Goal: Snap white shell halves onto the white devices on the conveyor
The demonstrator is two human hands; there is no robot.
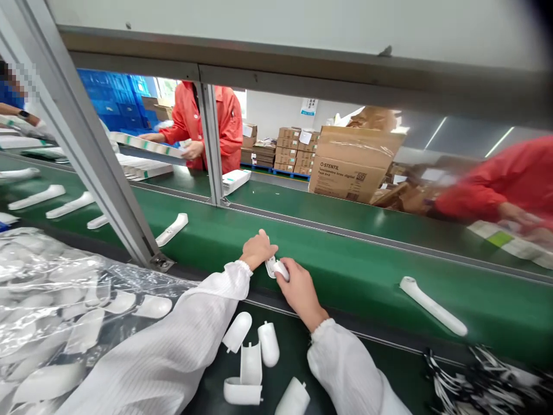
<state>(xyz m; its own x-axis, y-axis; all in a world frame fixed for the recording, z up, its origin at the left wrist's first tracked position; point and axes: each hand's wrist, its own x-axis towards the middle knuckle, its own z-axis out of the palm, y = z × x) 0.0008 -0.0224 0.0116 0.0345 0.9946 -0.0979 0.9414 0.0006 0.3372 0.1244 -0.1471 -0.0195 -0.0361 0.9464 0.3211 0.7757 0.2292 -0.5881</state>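
Observation:
Over the green belt, my left hand (258, 251) is closed round the upper part of a long white plastic housing (271, 267), whose lower end shows an opening. My right hand (299, 291) pinches a small curved white cover (282, 270) against that lower end. My fingers partly hide both parts, so whether the cover is seated I cannot tell. Below my hands, on the dark bench, lie several loose white covers with small tabs, including one cover (269, 344) lying nearest my right sleeve.
Plastic bags of white covers (86, 288) lie at left. Similar long housings rest on the belt, one housing (433, 305) at right. Black and white wires (466, 374) heap at lower right. A metal post (86, 132) stands at left. Co-workers in red handle boxes across the belt.

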